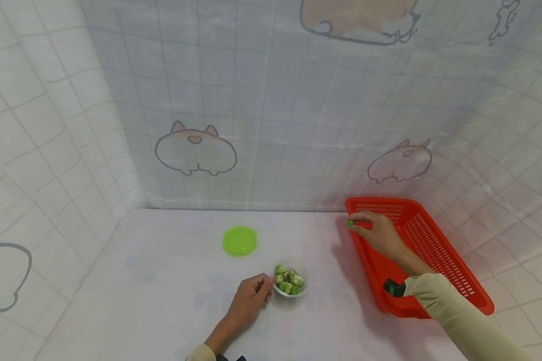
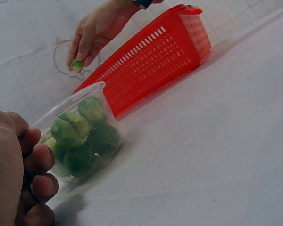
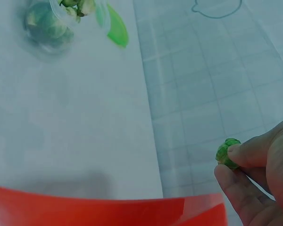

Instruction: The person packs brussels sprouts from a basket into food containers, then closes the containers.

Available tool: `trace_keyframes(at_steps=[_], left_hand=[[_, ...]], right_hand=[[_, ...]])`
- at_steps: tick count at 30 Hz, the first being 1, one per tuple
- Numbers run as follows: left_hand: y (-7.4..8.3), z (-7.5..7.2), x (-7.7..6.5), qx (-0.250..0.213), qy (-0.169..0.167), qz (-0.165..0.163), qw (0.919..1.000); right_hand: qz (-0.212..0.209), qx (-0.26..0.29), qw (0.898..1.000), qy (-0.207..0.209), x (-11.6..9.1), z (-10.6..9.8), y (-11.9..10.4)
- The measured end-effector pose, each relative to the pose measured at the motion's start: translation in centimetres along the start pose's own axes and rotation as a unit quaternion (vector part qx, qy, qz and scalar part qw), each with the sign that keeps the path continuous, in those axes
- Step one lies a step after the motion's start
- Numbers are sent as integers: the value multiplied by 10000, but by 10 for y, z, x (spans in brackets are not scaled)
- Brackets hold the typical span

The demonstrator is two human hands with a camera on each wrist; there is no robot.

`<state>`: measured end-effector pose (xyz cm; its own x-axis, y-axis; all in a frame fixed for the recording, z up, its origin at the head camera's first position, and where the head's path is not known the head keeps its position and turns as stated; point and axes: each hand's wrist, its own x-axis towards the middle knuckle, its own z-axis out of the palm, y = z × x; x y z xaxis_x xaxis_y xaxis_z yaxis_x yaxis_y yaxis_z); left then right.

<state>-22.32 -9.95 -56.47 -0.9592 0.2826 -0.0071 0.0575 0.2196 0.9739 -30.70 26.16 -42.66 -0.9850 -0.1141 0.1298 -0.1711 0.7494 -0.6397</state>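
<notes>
My right hand (image 1: 379,235) pinches a Brussels sprout (image 3: 228,153) between thumb and fingertips, above the left edge of the red basket (image 1: 374,281). At the middle of the table, a clear round plastic tub (image 2: 102,87) holds several Brussels sprouts (image 1: 289,281). My left hand (image 1: 251,296) is at the tub's left side, its fingers curled and its thumb and forefinger at the rim. In the left wrist view, those fingers partly cover the tub's near side.
Behind the tub and to its left, a bright green lid (image 1: 240,241) lies flat on the white table cover (image 1: 162,286). A patterned sheet (image 1: 271,125) rises as a wall along the table's back edge and sides. The slatted basket stands at the right, close to that wall.
</notes>
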Motion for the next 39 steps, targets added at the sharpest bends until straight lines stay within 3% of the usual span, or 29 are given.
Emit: trace_keyframes(at_steps=[11,20,33,39], left_hand=[[-3,0,1,106,-25,72,9999],[-2,-1,0,113,-31,63,9999],[-3,-2,3,71,-61,39,9999],[-4,-3,4,54,-59,53,10000]], right_hand=[[315,279,9988,-261,-4,4,-10],[49,332,9991,-246,-6,10,-17],[68,471,9984,-289,-8,22,-27],[-21,813,9961,-350,-10,27,-32]])
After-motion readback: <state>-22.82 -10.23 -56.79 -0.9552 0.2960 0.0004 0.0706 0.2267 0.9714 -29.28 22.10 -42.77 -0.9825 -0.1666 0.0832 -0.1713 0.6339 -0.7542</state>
